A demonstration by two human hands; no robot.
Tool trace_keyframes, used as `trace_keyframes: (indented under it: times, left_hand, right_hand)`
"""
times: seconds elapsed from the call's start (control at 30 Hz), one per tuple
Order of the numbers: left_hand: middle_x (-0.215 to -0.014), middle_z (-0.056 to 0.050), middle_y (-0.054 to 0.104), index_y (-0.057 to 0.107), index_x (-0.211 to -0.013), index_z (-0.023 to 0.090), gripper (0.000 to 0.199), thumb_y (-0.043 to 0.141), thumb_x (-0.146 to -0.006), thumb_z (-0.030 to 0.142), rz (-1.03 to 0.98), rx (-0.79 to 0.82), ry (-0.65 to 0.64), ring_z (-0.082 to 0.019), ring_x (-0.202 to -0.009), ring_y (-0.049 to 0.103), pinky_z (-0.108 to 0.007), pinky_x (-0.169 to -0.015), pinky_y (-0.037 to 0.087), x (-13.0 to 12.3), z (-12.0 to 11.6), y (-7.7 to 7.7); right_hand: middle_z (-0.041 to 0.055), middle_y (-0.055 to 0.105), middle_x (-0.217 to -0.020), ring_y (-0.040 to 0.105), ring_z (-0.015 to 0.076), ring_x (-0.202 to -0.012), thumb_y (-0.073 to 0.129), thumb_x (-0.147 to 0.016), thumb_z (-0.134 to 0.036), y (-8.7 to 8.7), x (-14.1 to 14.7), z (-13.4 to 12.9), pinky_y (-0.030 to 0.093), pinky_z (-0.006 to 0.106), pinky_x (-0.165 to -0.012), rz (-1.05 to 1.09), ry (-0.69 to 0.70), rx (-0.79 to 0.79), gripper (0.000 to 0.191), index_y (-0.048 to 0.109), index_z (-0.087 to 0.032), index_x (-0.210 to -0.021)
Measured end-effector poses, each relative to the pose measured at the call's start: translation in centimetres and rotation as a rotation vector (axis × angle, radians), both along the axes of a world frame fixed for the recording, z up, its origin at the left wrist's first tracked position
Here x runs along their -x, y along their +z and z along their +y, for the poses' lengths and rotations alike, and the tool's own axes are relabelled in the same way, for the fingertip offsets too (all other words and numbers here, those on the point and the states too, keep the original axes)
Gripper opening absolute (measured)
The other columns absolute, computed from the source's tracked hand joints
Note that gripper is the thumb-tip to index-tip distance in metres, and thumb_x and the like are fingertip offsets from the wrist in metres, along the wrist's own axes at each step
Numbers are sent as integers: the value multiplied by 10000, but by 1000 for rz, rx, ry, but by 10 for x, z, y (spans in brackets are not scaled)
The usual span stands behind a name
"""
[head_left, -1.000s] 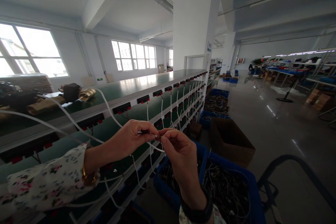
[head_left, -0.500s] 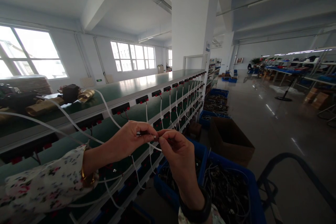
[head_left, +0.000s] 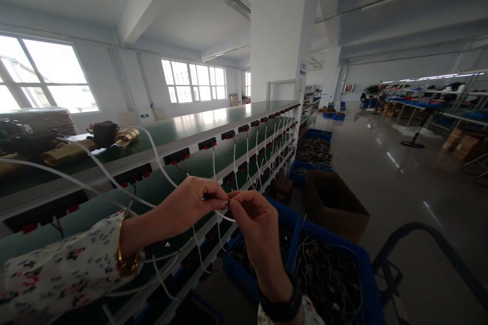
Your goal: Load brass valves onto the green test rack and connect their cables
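My left hand and my right hand meet fingertip to fingertip in front of the rack. Both are closed in a pinch at the end of a white cable, which curves just beneath the fingers. The small tip between the fingertips is mostly hidden. Behind the hands, the rack's edge carries a row of black terminal blocks with red tabs. Other white cables hang from the rack or run across it.
Brass valve fittings with dark bodies lie on the green rack top at left. Below right stand a blue crate of cabled parts, a brown carton and a dark curved handle. A white column rises behind.
My fingers have shifted slightly at the cable end, and the right hand has drawn a little to the left. The view has moved very slightly; both pinches remain.
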State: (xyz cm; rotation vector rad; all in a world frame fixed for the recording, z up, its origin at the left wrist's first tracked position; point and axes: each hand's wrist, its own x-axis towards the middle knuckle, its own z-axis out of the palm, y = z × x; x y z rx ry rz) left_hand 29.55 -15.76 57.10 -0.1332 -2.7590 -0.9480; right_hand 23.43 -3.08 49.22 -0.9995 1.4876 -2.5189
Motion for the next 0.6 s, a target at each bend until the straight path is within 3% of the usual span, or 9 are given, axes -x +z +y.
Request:
trace_keyframes:
  times: [0.3,0.6]
  left_hand:
    - [-735,21,645,670,-778,175,109,566,-790,204,-22,-19,-1,-100,-679,569,-194,-663,427,-4,-1,-1]
    - [-709,19,627,675,-754,161,116,564,-787,164,-6,78,24,-94,-657,560,-194,-633,406,-7,2,2]
  right_hand:
    - [36,668,-829,617,156,-762,615,-749,-205,2,0,6,501,289,-720,-45,148,20,36,605,-178,-727]
    - [57,665,-827,622,146,-736,574,-711,-132,11,-1,11,498,237,-655,112,39,-194,63,578,-156,-653]
